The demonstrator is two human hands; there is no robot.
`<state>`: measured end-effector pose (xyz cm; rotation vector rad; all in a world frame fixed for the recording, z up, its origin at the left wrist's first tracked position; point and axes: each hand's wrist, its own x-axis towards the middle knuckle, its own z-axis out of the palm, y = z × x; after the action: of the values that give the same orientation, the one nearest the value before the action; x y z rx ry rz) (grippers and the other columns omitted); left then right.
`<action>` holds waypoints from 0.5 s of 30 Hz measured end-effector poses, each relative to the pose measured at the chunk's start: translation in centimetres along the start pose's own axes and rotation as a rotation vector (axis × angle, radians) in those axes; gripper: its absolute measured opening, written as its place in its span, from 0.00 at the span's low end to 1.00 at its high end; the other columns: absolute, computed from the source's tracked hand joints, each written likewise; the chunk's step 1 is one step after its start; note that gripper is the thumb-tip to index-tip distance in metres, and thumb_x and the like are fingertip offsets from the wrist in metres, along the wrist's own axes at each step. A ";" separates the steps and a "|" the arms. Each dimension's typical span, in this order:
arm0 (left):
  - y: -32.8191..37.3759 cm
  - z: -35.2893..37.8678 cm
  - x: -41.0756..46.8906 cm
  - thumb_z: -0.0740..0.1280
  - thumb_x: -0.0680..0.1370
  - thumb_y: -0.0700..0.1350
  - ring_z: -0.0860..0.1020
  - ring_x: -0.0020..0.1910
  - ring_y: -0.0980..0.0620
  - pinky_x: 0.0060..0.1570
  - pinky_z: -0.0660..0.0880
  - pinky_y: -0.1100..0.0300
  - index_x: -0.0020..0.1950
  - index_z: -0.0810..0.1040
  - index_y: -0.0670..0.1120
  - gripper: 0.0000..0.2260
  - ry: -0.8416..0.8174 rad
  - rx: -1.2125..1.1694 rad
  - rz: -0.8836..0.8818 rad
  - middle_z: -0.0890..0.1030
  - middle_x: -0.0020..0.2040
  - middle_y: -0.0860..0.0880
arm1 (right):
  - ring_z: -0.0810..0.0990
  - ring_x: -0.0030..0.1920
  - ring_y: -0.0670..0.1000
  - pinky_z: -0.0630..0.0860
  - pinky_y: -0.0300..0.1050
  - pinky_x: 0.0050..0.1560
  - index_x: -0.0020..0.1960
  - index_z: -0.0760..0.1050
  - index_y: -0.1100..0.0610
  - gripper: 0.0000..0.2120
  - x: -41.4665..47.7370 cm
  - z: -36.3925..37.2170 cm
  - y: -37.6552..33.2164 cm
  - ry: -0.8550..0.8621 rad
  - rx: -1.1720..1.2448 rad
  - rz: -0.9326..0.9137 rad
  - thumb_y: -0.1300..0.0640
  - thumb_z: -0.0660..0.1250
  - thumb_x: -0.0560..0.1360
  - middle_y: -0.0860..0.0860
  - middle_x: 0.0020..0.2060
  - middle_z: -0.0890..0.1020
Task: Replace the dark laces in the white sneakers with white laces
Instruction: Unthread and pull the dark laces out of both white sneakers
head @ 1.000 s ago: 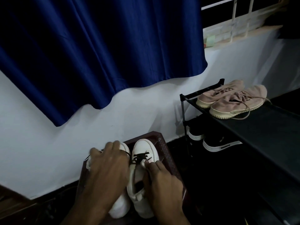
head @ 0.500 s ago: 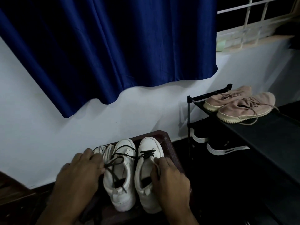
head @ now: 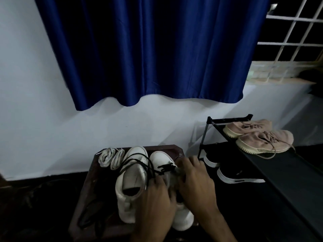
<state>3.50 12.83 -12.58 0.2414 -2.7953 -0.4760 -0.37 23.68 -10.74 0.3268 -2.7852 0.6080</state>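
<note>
Two white sneakers stand side by side on a dark wooden stool (head: 87,189). The left sneaker (head: 131,182) has its dark lace (head: 138,163) pulled loose and trailing over it and down the stool's left side. The right sneaker (head: 161,159) still has dark lace crossed near its toe. My left hand (head: 157,201) and my right hand (head: 195,182) are both on the right sneaker, fingers curled around its tongue and lace area. Two coiled white laces (head: 111,158) lie at the stool's back left corner.
A black shoe rack (head: 286,173) stands to the right, with pink sneakers (head: 262,140) on top and black shoes (head: 234,173) on the lower shelf. A blue curtain (head: 148,49) hangs on the white wall behind. The floor around is dark.
My left hand has moved right from the left sneaker onto the right sneaker. The dark lace now lies loose over the left sneaker, and the coiled white laces are uncovered.
</note>
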 end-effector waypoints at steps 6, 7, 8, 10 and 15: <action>-0.8 3.8 -0.9 0.58 0.72 0.58 0.81 0.38 0.51 0.33 0.73 0.61 0.47 0.77 0.47 0.17 0.213 -0.326 -0.047 0.78 0.44 0.48 | 0.69 0.58 0.51 0.73 0.47 0.52 0.59 0.76 0.47 0.14 2.3 0.8 0.3 -0.152 -0.046 -0.195 0.56 0.61 0.75 0.46 0.56 0.73; -0.8 4.2 -1.0 0.58 0.73 0.58 0.80 0.44 0.51 0.39 0.73 0.62 0.50 0.77 0.46 0.18 0.245 -0.372 -0.057 0.78 0.47 0.48 | 0.70 0.57 0.52 0.72 0.48 0.52 0.57 0.76 0.47 0.12 2.7 1.1 0.3 -0.166 -0.096 -0.210 0.57 0.62 0.75 0.47 0.56 0.74; -0.8 4.3 -1.0 0.58 0.74 0.58 0.78 0.48 0.51 0.44 0.71 0.64 0.53 0.77 0.46 0.19 0.264 -0.432 -0.065 0.77 0.49 0.48 | 0.70 0.56 0.53 0.72 0.49 0.50 0.53 0.77 0.48 0.10 3.0 1.3 0.3 -0.164 -0.117 -0.217 0.58 0.63 0.75 0.47 0.54 0.74; -0.4 4.7 -1.1 0.59 0.74 0.57 0.75 0.52 0.53 0.50 0.67 0.66 0.55 0.76 0.46 0.18 0.304 -0.541 -0.094 0.76 0.52 0.49 | 0.73 0.50 0.53 0.70 0.45 0.46 0.43 0.74 0.46 0.08 3.8 1.5 0.6 -0.193 -0.013 -0.194 0.60 0.65 0.75 0.46 0.46 0.74; -0.2 5.5 -1.2 0.59 0.74 0.55 0.73 0.55 0.51 0.53 0.66 0.64 0.58 0.75 0.44 0.20 0.340 -0.595 -0.128 0.76 0.54 0.47 | 0.75 0.37 0.48 0.70 0.40 0.39 0.44 0.74 0.56 0.10 6.0 -2.5 -0.4 -0.380 1.016 0.357 0.62 0.58 0.82 0.50 0.35 0.77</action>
<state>2.91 14.55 -17.88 0.3276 -2.2013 -1.1439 -5.41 23.43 -6.58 0.1226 -2.6149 2.2317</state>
